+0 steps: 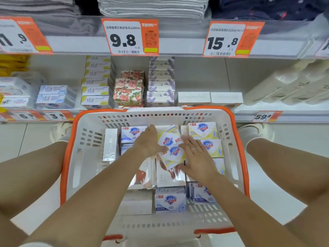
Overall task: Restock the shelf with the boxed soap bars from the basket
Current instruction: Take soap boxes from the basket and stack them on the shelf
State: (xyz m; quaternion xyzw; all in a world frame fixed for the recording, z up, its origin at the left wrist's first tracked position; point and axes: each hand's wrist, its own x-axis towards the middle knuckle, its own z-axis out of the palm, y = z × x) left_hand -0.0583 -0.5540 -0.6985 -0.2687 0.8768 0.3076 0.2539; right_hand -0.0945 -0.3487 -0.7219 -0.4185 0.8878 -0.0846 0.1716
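Hands: your left hand (pixel 148 142) and right hand (pixel 196 154) both reach into the basket (pixel 70 157), forearms converging from the lower corners.
Left hand: your fingers lie nearly straight, palm down, against the left edges of two yellow boxes (pixel 171 147). It presses rather than wraps.
Right hand: your fingers are straight and spread, laid flat on the right side of the same boxes. A ring (pixel 193 149) shows on one finger.
Yellow boxes: two soap boxes, tilted and raised above the other stock, sit sandwiched between your two palms.
Basket: white with an orange rim, on the floor between your knees, just in front of the shelf (pixel 201 75).
Basket stock: blue boxes (pixel 170 200) lie at the near side and far left; more yellow boxes (pixel 204 131) line the right wall; plain white boxes (pixel 110 145) stand at the left.
Shelf: a yellow stack (pixel 95 82), floral boxes (pixel 129 90) and lavender boxes (pixel 161 82) stand in columns. White boxes (pixel 210 98) sit to the right of them, low.
Obstructions: the far basket wall and handles stand between your hands and the shelf front.
Above: towels (pixel 153 6) over price tags (pixel 130 36).
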